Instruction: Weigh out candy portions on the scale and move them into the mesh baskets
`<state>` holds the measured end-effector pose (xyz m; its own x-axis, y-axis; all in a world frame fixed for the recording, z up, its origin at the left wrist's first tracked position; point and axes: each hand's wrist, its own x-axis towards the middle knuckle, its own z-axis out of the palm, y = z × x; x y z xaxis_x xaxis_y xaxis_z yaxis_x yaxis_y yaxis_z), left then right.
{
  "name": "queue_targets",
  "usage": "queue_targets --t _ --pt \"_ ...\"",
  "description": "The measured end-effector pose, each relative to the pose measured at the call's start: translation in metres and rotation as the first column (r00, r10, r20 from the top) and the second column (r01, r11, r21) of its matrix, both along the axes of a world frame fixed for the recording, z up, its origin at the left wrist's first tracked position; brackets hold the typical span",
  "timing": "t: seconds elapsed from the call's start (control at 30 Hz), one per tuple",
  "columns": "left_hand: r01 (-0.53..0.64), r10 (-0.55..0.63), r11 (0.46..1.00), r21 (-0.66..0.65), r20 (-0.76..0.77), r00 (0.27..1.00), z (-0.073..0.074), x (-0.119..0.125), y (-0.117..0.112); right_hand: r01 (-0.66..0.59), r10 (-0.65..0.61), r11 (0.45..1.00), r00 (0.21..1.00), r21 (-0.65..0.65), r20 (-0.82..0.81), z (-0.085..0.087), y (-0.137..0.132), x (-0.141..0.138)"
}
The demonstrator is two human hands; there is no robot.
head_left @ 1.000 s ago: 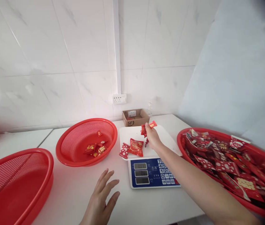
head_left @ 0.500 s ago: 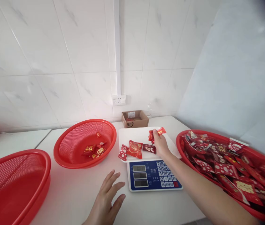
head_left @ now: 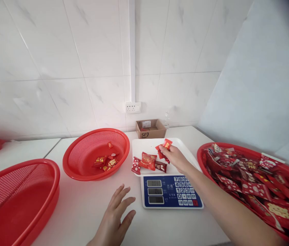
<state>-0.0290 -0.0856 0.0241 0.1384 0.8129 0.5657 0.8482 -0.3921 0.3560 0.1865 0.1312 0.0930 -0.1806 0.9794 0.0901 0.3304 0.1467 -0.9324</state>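
Observation:
My right hand [head_left: 173,155] is closed on red candy packets [head_left: 164,149] with gold print, held over the white pan of a digital scale [head_left: 185,150]. Just left of it on the pan lie a red packet with a round gold design [head_left: 148,160], a dotted red packet [head_left: 135,165] and a dark red packet [head_left: 161,166]. The scale's blue keypad panel [head_left: 170,191] faces me, partly behind my right forearm. My left hand [head_left: 116,217] hovers over the white table in front of the scale, its fingers apart and holding nothing.
At the right, a red basket [head_left: 202,150] is heaped with wrapped snacks. A red mesh basket [head_left: 69,153] left of the scale holds several small candies. Nearer left stands another red basket [head_left: 54,174]. Behind the scale, a cardboard box [head_left: 144,134] sits near the wall socket [head_left: 133,107].
My right hand has shifted slightly left over the pan, bringing the held packets closer to those lying there. My left hand is nearly still. The view has turned slightly left.

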Motion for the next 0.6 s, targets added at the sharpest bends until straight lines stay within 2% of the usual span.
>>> queue_targets --t 0.1,0.23,0.6 --pt "0.011 -0.011 1.0 0.008 0.005 1.0 0.0005 0.0024 0.0015 -0.081 0.073 0.996 0.977 0.033 0.2 0.0056 0.0003 0.0063" --pt "0.019 -0.02 1.0 0.01 0.018 1.0 0.0013 0.0053 0.0021 -0.128 0.092 0.99 0.916 0.066 0.391 0.0047 0.0019 0.0108" --pt "-0.004 0.004 0.999 -0.036 0.007 1.0 0.0003 0.0037 -0.0011 -0.253 0.147 0.962 0.8 0.105 0.582 -0.0019 -0.0027 0.0071"
